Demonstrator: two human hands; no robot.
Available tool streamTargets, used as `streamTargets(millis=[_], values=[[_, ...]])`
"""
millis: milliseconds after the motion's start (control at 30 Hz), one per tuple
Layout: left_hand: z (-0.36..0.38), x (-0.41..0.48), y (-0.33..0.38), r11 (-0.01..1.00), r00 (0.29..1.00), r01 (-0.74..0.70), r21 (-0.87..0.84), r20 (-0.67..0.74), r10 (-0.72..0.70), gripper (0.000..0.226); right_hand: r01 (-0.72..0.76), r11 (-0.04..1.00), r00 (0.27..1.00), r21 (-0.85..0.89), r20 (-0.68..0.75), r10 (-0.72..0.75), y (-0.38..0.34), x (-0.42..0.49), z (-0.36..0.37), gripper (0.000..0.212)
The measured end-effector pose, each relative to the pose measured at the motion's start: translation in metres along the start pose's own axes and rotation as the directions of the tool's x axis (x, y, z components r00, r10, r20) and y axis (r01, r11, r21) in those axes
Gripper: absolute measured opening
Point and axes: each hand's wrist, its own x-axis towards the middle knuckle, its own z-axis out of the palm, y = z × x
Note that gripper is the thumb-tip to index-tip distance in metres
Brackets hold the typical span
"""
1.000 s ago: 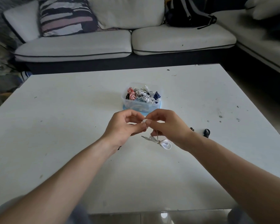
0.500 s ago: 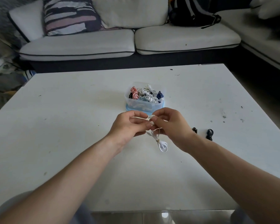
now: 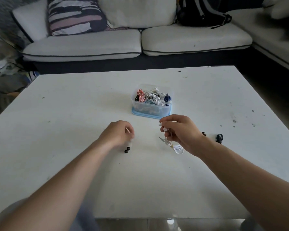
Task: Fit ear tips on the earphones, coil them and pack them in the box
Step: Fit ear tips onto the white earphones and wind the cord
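We fit tips: right hand (image 3: 182, 132) grips the earphones (image 3: 173, 145); left hand (image 3: 118, 136), blurred, grasp unclear, must pick from the ear tips (image 3: 127, 150).

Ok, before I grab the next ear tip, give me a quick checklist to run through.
1. Right hand grips the white earphones, bundled cable hanging below: ok.
2. White bud ends stick out past the right hand's fingers, reachable for fitting: ok.
3. Two dark ear tips lie on the table right beside the left hand: ok.
4. Left hand free to pinch a tip: cannot tell, it is blurred.
5. A tip already sits on either bud: cannot tell, too small.
6. Box is open on top, with coiled earphones inside: ok.
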Motion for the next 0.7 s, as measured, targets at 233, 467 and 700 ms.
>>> streamTargets(millis=[233,467,700], values=[[0.02,0.002,0.006,0.997,0.999,-0.01,0.079,-0.033,0.013,0.017,-0.032,0.999,0.999,-0.006,0.035,0.032,0.003,0.002,0.0,0.005],[0.016,0.002,0.01,1.0,0.995,-0.015,-0.009,-0.1,0.014,0.018,-0.014,1.0,0.996,-0.013,0.083,0.015,0.004,0.001,0.0,0.01],[-0.018,-0.023,0.055,0.816,0.989,-0.118,-0.567,-0.142,0.044,0.01,0.012,0.997,0.987,0.073,0.157,-0.023,-0.006,-0.005,0.0,0.012]])
